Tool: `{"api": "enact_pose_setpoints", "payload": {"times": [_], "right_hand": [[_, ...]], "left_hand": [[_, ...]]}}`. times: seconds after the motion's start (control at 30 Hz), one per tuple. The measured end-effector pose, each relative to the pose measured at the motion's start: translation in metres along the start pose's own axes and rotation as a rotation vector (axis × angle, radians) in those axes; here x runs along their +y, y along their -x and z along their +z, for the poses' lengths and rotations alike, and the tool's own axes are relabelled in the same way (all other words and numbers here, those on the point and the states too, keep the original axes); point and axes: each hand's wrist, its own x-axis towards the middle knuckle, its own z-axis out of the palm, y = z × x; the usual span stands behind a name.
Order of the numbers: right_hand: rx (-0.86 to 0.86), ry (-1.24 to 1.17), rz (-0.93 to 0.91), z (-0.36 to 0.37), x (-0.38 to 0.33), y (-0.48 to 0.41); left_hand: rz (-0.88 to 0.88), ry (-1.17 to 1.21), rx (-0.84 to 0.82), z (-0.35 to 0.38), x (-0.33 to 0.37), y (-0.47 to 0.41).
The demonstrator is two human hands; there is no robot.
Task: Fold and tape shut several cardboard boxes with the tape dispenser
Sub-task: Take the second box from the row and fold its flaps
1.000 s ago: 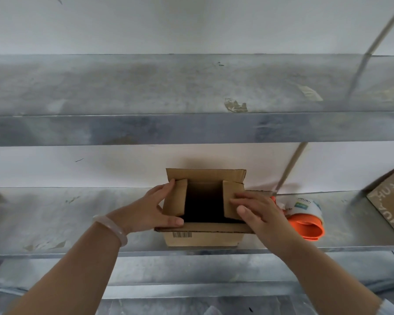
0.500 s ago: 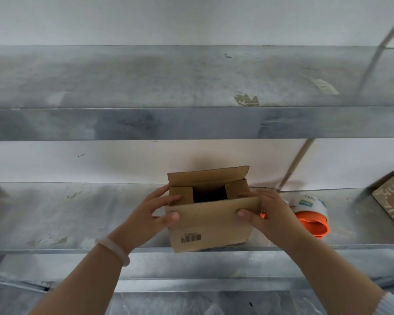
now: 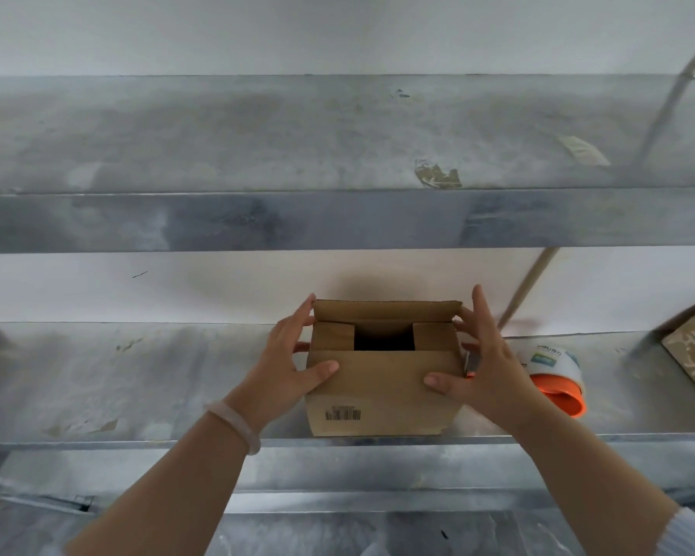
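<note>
While its side flaps lie folded in with a dark gap between them, a cardboard box (image 3: pixel 382 391) stands at the front edge of a metal shelf (image 3: pixel 137 387). The left hand (image 3: pixel 285 363) clasps its left side and the right hand (image 3: pixel 486 367) its right, both thumbs on the near flap. An orange tape dispenser (image 3: pixel 554 379) lies just beyond the right hand.

lower metal shelf (image 3: pixel 137 379) | upper metal shelf (image 3: pixel 217 146), torn scrap (image 3: pixel 438 175) stuck on | white wall (image 3: pixel 177 286) | slanted rod (image 3: pixel 532 280)
</note>
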Motion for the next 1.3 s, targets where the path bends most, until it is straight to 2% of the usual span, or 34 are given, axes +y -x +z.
{"api": "enact_pose_setpoints", "payload": {"times": [0.17, 0.33, 0.5, 0.6, 0.73, 0.8, 0.9, 1.03, 1.1, 1.2, 1.3], "right_hand": [[0.014, 0.147, -0.111, -0.004, 0.008, 0.004], [-0.084, 0.222, -0.088, 0.001, 0.016, 0.013], [-0.09, 0.287, -0.101, -0.005, 0.014, 0.022], [-0.107, 0.388, -0.078, -0.013, 0.011, 0.027], [-0.149, 0.546, -0.073, -0.024, 0.014, 0.03], [-0.161, 0.584, -0.061, -0.026, 0.014, 0.031], [-0.193, 0.605, -0.068, -0.026, 0.01, 0.03], [-0.267, 0.508, -0.111, -0.039, 0.018, 0.027], [-0.198, 0.515, -0.137, -0.057, 0.03, 0.028], [-0.031, 0.491, 0.023, -0.094, 0.059, 0.026], [-0.083, 0.526, 0.205, -0.122, 0.089, 0.019]], "left_hand": [[0.084, -0.061, 0.049, 0.004, -0.007, 0.002], [-0.007, 0.047, 0.196, 0.018, -0.015, 0.007], [-0.021, -0.012, 0.269, 0.028, -0.008, 0.006], [0.035, -0.119, 0.234, 0.035, -0.005, 0.007], [0.399, -0.532, 0.099, 0.033, -0.002, 0.002], [0.448, -0.637, -0.041, 0.03, 0.001, -0.004], [0.386, -0.634, -0.141, 0.029, -0.002, -0.009], [0.317, -0.631, -0.099, 0.031, -0.005, -0.009], [0.236, -0.586, -0.114, 0.031, -0.003, -0.006], [0.106, -0.457, -0.159, 0.031, 0.006, -0.002], [0.019, -0.359, -0.169, 0.036, 0.014, 0.0]]}}
